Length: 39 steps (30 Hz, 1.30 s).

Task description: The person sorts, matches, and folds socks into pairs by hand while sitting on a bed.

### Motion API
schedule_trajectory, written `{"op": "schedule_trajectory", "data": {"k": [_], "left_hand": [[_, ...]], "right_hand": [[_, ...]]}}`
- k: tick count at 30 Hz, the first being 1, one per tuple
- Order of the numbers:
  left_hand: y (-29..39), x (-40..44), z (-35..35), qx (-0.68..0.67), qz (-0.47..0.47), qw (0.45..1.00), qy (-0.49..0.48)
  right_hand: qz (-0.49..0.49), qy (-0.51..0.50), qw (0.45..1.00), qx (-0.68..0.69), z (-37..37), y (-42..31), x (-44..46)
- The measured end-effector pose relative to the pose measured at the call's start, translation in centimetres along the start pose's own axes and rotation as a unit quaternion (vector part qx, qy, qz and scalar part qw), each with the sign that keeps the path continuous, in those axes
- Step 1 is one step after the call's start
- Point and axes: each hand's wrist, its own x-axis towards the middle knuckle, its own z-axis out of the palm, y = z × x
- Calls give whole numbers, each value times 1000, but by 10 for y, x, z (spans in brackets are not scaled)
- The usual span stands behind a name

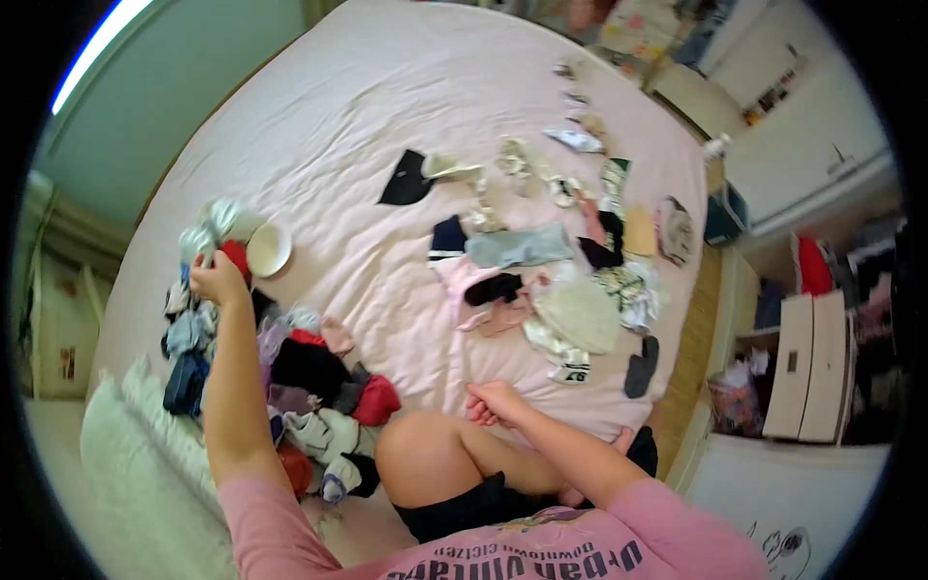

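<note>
My left hand (220, 280) reaches out to the far end of a heap of clothes and socks (309, 362). Its fingers are pinched together at a pale shiny fabric bundle (201, 240) and a red cloth (235, 257); which piece they hold is hard to make out. Just beyond that hand, a round pale bowl-like item (269, 249) lies tilted on the bed. My right hand (495, 402) is curled closed in front of my bent knee, with nothing visible in it. Beyond it lie a black sock (493, 289), pink cloth (464, 285) and a cream garment (577, 314).
The pink bedsheet (319, 126) carries more spread pieces: a black cloth (406, 179), a grey-blue cloth (519, 246) and a dark grey sock (641, 367). A fluffy pale cushion (145, 464) is at the left. Open drawers and shelves (802, 367) with clothes stand beyond the right edge.
</note>
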Motion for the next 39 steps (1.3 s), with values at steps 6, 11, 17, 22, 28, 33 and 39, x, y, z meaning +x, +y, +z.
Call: {"op": "schedule_trajectory", "data": {"k": [6,11,17,22,28,33,39], "left_hand": [[110,-213,-57,-226,314,833,-395],[114,-314,-94,-341,671,427,-502],[110,-327,-79,-235,586,487,-603],[116,-323,-54,-210,545,469,-662],[140,-283,51,-36,576,470,-668],[190,-305,97,-17,435,692,-576],[168,-319,115,111,386,653,-642]], "right_hand": [[-100,-92,978,-159,-13,-18,-3],[-356,-14,923,-147,-91,-135,-59],[-408,227,821,-327,-239,-253,-52],[-403,371,745,-381,-340,-354,13],[-371,419,766,-316,-410,-455,79],[-344,479,724,-358,-411,-517,115],[-301,505,693,-417,-417,-570,169]]}}
